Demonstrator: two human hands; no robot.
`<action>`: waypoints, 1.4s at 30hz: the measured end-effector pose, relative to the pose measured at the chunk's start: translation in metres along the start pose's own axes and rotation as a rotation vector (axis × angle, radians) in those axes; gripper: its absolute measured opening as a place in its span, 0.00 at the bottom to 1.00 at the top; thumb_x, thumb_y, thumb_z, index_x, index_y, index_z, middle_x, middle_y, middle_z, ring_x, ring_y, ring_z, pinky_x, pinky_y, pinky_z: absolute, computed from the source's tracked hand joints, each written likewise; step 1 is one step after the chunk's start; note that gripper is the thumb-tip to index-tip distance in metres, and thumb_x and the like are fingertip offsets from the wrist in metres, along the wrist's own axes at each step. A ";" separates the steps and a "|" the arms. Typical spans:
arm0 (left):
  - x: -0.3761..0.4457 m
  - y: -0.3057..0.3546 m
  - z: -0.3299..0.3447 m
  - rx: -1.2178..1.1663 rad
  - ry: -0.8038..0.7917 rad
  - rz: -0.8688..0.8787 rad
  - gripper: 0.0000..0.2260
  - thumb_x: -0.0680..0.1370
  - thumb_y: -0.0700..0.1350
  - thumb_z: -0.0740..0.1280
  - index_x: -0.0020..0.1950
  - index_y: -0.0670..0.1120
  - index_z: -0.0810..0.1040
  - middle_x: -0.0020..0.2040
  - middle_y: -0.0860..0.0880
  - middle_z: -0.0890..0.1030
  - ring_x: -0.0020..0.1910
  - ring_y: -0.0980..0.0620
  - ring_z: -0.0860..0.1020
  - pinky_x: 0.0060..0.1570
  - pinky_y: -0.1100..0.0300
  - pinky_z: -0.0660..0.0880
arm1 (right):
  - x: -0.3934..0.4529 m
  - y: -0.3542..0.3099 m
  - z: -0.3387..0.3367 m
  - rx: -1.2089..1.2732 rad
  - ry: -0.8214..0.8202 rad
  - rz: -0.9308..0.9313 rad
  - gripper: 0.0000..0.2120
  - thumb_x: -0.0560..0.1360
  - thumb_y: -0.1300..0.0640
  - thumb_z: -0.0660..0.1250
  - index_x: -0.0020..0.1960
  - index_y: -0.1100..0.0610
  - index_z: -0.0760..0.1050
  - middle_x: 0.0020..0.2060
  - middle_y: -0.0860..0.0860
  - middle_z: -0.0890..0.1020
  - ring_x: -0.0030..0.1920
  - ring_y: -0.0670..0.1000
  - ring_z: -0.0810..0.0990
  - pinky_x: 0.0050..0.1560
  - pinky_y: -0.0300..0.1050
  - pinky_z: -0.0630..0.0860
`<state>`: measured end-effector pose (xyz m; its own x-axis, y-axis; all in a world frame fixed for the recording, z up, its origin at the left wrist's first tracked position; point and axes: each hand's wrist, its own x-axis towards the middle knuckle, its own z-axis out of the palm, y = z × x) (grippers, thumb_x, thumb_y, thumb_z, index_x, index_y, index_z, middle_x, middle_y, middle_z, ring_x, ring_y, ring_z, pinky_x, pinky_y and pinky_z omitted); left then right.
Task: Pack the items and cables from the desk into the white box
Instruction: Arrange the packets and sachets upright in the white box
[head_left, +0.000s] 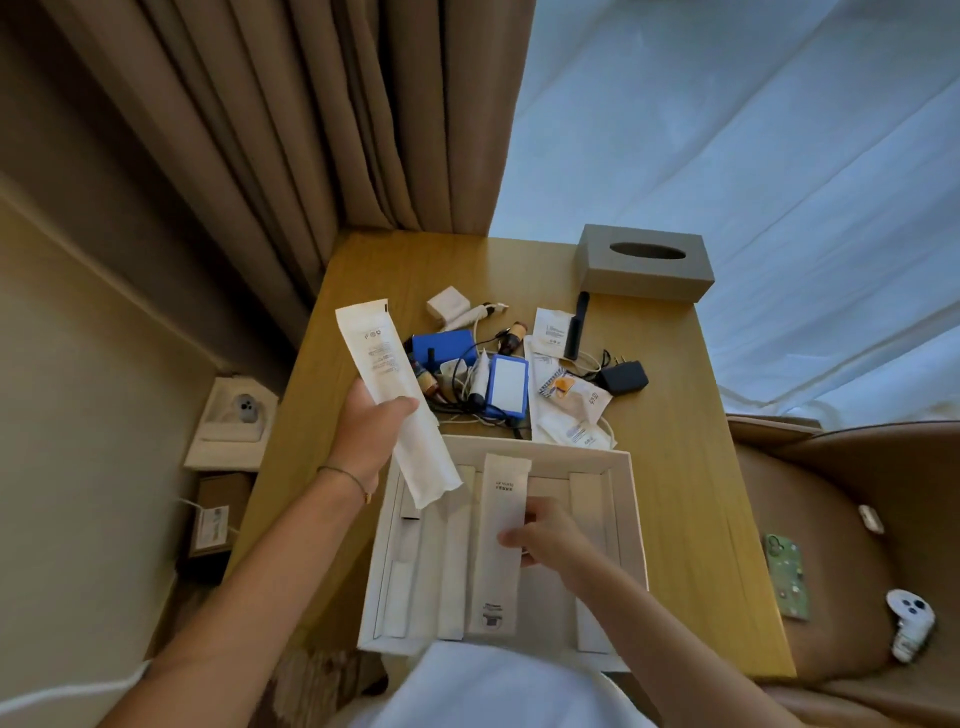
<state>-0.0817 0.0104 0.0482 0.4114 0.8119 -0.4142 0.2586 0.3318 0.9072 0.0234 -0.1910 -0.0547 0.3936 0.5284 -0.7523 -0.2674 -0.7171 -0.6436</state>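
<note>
The open white box (626, 525) lies at the near edge of the wooden desk (670, 467), with several long white packets lying in it. My left hand (371, 421) grips a long white paper packet (387, 384) held tilted above the box's left side. My right hand (550, 535) holds a second long white packet (501, 545) lying lengthwise in the box's middle. Behind the box sits a pile: a blue box (441, 349), a blue-edged white pack (508, 387), tangled cables (457, 400), a white charger (447, 304), a black adapter (623, 376) and flat white sachets (569, 410).
A grey tissue box (644, 265) stands at the desk's far right corner, with a black stick-like item (577, 325) in front of it. Beige curtains hang behind. A brown armchair (841, 545) at the right holds small items and a phone case. Cartons sit on the floor at left.
</note>
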 end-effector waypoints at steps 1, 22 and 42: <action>-0.003 -0.002 -0.005 -0.004 0.001 0.000 0.17 0.78 0.36 0.67 0.63 0.52 0.69 0.59 0.50 0.76 0.55 0.50 0.75 0.48 0.54 0.74 | 0.004 0.003 0.004 -0.023 0.014 0.023 0.13 0.74 0.65 0.73 0.52 0.50 0.79 0.49 0.48 0.85 0.49 0.50 0.84 0.42 0.43 0.83; -0.063 -0.056 0.015 0.296 -0.344 -0.073 0.14 0.77 0.38 0.71 0.62 0.46 0.78 0.57 0.49 0.82 0.57 0.49 0.80 0.56 0.54 0.78 | 0.016 -0.006 0.002 -0.848 0.312 -0.046 0.21 0.77 0.38 0.65 0.38 0.55 0.76 0.34 0.50 0.80 0.36 0.51 0.79 0.33 0.45 0.73; -0.042 -0.152 0.096 0.930 -0.413 -0.232 0.13 0.75 0.51 0.74 0.55 0.46 0.83 0.53 0.48 0.85 0.47 0.47 0.83 0.50 0.52 0.82 | -0.043 -0.044 -0.072 -0.384 0.513 -0.409 0.04 0.79 0.54 0.68 0.48 0.50 0.81 0.36 0.45 0.83 0.38 0.45 0.82 0.36 0.37 0.75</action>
<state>-0.0539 -0.1203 -0.0793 0.4873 0.4903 -0.7226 0.8683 -0.1844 0.4605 0.0814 -0.2146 0.0166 0.7800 0.5763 -0.2438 0.2762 -0.6667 -0.6922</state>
